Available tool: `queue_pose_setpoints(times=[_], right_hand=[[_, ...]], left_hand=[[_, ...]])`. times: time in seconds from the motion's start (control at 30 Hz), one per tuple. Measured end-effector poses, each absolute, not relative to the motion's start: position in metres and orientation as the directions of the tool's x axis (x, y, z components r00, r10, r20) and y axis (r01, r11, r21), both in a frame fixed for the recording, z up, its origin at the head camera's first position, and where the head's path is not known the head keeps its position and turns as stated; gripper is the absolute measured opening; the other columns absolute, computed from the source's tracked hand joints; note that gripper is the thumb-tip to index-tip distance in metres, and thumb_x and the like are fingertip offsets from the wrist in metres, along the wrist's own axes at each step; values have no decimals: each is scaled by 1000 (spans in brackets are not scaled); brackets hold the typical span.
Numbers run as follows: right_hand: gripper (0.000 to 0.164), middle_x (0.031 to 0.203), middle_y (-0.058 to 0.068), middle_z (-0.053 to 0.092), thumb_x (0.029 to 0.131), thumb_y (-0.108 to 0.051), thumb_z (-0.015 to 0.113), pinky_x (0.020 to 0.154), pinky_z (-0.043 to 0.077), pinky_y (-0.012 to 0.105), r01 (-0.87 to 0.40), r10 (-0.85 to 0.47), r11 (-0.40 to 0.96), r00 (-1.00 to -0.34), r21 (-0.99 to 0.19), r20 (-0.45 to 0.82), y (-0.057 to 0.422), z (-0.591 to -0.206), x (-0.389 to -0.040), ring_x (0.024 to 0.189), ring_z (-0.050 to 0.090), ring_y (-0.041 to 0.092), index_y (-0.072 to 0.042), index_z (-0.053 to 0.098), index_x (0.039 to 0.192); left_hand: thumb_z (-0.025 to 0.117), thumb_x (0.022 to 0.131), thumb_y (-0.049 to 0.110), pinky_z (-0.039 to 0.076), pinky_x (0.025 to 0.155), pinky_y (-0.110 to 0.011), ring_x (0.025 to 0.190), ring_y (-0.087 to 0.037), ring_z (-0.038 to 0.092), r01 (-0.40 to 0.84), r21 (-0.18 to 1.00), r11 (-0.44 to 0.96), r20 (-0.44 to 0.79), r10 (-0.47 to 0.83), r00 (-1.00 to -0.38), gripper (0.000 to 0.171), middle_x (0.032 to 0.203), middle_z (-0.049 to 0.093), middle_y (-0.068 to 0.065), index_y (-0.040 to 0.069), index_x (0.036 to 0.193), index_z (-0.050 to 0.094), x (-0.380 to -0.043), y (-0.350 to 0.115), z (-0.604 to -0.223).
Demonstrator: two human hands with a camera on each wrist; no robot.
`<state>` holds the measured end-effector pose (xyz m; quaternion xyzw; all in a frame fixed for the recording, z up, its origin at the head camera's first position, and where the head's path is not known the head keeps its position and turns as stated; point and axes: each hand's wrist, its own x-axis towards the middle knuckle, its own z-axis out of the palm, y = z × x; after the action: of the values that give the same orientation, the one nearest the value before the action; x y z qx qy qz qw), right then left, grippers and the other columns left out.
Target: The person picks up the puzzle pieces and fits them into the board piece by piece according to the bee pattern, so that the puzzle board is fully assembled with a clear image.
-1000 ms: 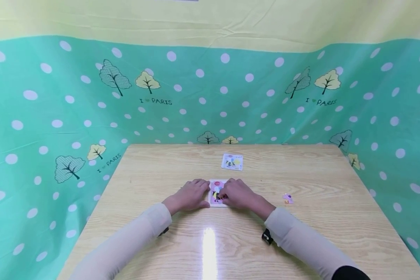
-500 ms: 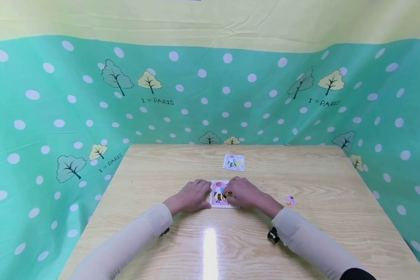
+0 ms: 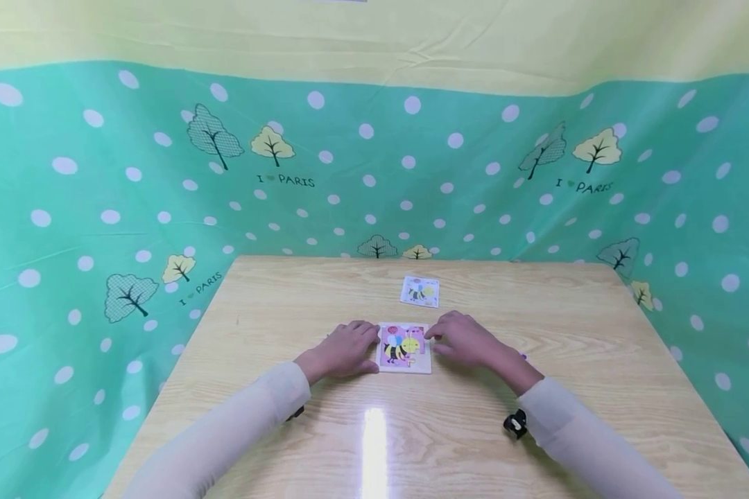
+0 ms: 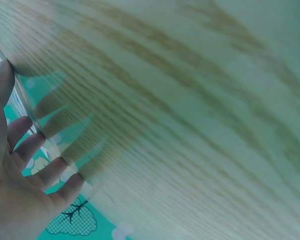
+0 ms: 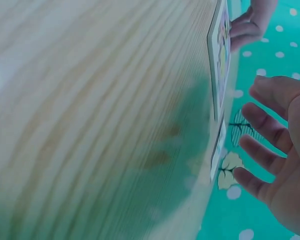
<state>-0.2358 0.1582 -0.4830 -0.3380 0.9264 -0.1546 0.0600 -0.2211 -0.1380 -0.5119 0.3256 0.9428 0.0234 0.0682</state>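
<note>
A square jigsaw puzzle (image 3: 404,348) with a bee picture lies flat in its white tray, pale and bare at the lower right. My left hand (image 3: 345,348) rests at the tray's left edge, thumb near the front corner, fingers toward the back one; the left wrist view shows these fingers spread and relaxed. Just off the right edge is my right hand (image 3: 465,339), fingers loosely bent. The right wrist view shows nothing in that hand (image 5: 285,135). A loose puzzle piece (image 3: 523,356) is mostly hidden behind the right forearm.
Behind the puzzle lies a card (image 3: 420,292) with a similar bee picture. The wooden table (image 3: 287,298) is bordered at the back and sides by a green dotted curtain (image 3: 324,138).
My right hand has drawn back to the right off the puzzle, uncovering the bee's yellow head. The right forearm now covers most of the loose piece. My left hand stays at the tray's edge.
</note>
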Motion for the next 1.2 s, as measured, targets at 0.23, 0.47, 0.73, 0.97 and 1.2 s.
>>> queue_pose_setpoints(times=[0.23, 0.47, 0.73, 0.97, 1.2], right_hand=[[24, 111, 2, 76, 92, -20, 72, 104, 50, 53, -597, -630, 733, -777, -326, 8, 181, -484, -230, 113, 65, 28, -14, 76, 115], [24, 109, 1, 76, 91, -19, 74, 101, 52, 53, -564, -594, 758, -804, -329, 11, 208, -488, -225, 111, 65, 28, -14, 76, 114], [26, 106, 2, 76, 89, -16, 76, 96, 55, 50, -558, -578, 760, -815, -333, 44, 235, -491, -222, 105, 66, 26, -11, 76, 114], [26, 103, 1, 75, 88, -14, 77, 93, 55, 50, -550, -566, 768, -822, -329, 54, 255, -490, -218, 102, 67, 26, -10, 76, 114], [27, 98, -2, 73, 88, -14, 77, 91, 55, 49, -502, -519, 801, -854, -325, 39, 272, -490, -215, 99, 65, 22, -10, 76, 115]], left_hand=[[64, 92, 62, 46, 112, -54, 143, -33, 46, 604, 75, 794, -133, 608, -783, 67, 155, 49, -11, 15, 138, 57, -222, -137, -513], [63, 92, 63, 47, 111, -55, 142, -34, 47, 610, 68, 789, -122, 614, -780, 68, 154, 50, -11, 14, 139, 57, -221, -136, -513], [62, 92, 63, 47, 112, -54, 143, -33, 46, 601, 70, 796, -127, 604, -787, 69, 154, 50, -11, 14, 140, 57, -220, -137, -513], [61, 93, 63, 47, 112, -54, 144, -33, 46, 592, 67, 803, -139, 595, -791, 68, 155, 49, -11, 15, 140, 57, -218, -137, -512], [61, 92, 65, 48, 110, -55, 143, -33, 47, 599, 57, 799, -121, 601, -790, 68, 155, 49, -11, 15, 139, 57, -218, -137, -515]])
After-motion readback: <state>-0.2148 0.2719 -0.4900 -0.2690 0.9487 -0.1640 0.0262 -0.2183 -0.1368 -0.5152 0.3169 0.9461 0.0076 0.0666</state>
